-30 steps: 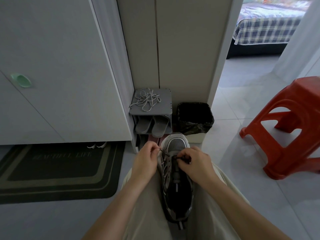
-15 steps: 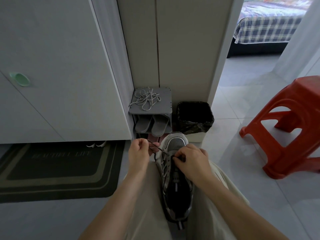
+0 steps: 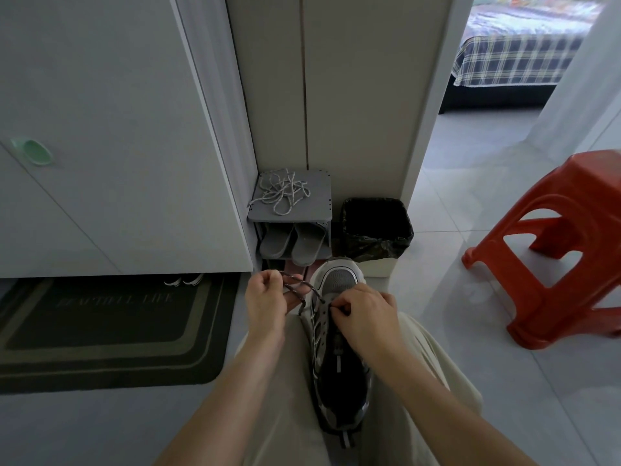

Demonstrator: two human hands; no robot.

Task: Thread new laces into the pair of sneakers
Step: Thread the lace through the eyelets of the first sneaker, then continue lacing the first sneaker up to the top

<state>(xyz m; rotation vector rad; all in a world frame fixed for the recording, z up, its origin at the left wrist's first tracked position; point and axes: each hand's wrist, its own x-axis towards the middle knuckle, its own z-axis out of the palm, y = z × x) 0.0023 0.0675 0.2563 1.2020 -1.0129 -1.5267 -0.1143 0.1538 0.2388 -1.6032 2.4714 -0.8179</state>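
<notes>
A grey and black sneaker (image 3: pixel 339 371) lies between my thighs, toe pointing away from me. My left hand (image 3: pixel 267 297) grips a dark speckled lace (image 3: pixel 299 284) and holds it out to the left of the shoe; the lace runs from my fingers to the front eyelets. My right hand (image 3: pixel 361 314) pinches the lace at the eyelets on the shoe's upper. A bundle of pale grey laces (image 3: pixel 280 191) lies tangled on top of the small grey shoe rack (image 3: pixel 319 206).
Grey slippers (image 3: pixel 292 245) sit in the rack. A black bin (image 3: pixel 376 228) stands right of it. A red plastic stool (image 3: pixel 568 243) is at the right. A dark doormat (image 3: pixel 111 331) lies at the left, under a white cabinet door (image 3: pixel 100 129).
My left hand has moved left and away from the shoe, drawing the dark lace out through the eyelet. My right hand has stayed at the eyelets.
</notes>
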